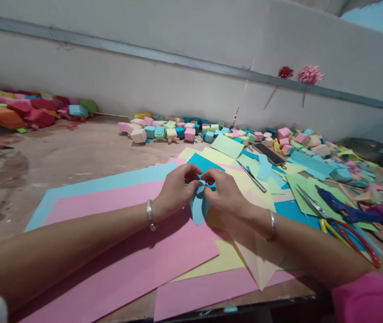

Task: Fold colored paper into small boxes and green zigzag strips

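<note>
A small piece of light blue paper (pixel 198 208), folded and pointed at its lower end, hangs between my two hands above the stacked sheets. My left hand (pixel 179 184) pinches its top edge from the left. From the right, my right hand (pixel 226 190) grips the same edge with thumb and forefinger, and the fingertips of both hands nearly meet. Under the hands lie a large pink sheet (pixel 127 242), a light blue sheet (pixel 73 190) and a darker blue sheet (pixel 204 162). The folds at the top of the piece are partly hidden by my fingers.
Scissors (pixel 342 231) with red and yellow handles and a blue glue gun (pixel 346 208) lie at the right. A pen-like metal tool (pixel 253 178) and a dark phone (pixel 268 154) rest farther back. Several folded paper boxes (pixel 179 131) line the wall.
</note>
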The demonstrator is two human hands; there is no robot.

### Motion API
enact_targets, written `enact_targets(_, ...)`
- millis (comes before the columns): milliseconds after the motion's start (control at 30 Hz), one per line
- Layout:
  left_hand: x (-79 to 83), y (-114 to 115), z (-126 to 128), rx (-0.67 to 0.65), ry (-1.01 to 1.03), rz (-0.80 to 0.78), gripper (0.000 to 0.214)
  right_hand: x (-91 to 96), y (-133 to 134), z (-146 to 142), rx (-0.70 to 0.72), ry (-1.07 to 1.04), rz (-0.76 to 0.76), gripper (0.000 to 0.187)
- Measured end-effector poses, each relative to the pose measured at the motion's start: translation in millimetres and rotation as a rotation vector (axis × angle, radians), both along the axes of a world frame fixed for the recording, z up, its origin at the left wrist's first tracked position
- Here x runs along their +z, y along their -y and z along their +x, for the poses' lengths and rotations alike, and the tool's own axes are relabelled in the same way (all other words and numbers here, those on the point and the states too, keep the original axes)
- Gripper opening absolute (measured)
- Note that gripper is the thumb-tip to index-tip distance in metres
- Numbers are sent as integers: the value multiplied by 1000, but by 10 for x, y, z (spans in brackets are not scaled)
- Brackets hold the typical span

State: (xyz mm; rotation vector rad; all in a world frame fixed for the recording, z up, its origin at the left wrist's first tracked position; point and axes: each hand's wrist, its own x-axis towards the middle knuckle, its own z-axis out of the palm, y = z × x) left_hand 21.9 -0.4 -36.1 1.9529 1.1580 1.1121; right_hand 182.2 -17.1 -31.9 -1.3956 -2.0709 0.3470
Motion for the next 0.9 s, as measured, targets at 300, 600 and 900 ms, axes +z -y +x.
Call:
enact_targets(300,-39,-23,4,-18,-27,156,15,-62,-7,28,-44,60,94,18)
enact_targets(600,-18,-9,-16,-1,-131,219,9,-89,0,-10,-27,-104,105,17)
enact_targets(900,-31,-9,-53,4,-275,386,5,-88,47,-19,11,-143,161,25)
